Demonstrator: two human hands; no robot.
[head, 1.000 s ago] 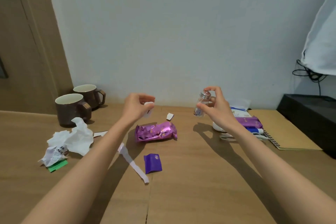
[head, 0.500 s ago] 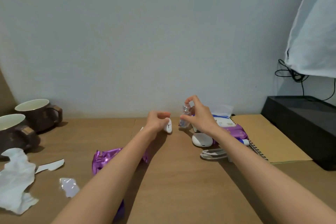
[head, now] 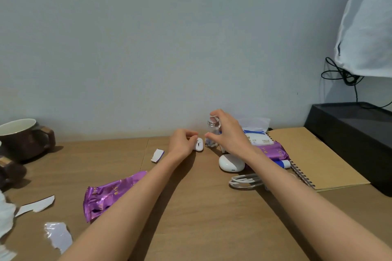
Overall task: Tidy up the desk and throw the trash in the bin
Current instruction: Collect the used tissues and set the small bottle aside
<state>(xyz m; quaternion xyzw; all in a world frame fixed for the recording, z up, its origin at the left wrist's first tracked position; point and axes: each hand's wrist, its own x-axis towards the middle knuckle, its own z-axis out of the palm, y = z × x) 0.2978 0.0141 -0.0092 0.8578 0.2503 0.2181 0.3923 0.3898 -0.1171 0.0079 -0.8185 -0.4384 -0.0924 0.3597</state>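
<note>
My right hand [head: 230, 133] grips a small clear glass bottle [head: 212, 133] with a silver cap, standing upright on the wooden desk [head: 191, 207] near the wall. Just left of it, my left hand [head: 182, 141] pinches a small white object [head: 199, 144] that rests on the desk. A purple foil wrapper [head: 110, 194] lies under my left forearm. Torn paper scraps [head: 157, 155] lie around: one by my left wrist, a torn white strip [head: 36, 205] and a shiny scrap [head: 58, 235] at the front left. Crumpled white tissue [head: 5, 216] shows at the left edge.
Two brown mugs [head: 23, 137] stand at the far left. On the right lie a white earbud case [head: 231, 162], a white coiled cable [head: 246, 181], a purple packet [head: 273, 151], a tissue pack [head: 257, 136], a small white-and-blue tube [head: 283, 163], a kraft spiral notebook [head: 314, 154] and a black box [head: 356, 133].
Both hands have moved down and toward the wall: the bottle, held in the air before, now stands on the desk, and the white object rests beside it. The view has shifted right.
</note>
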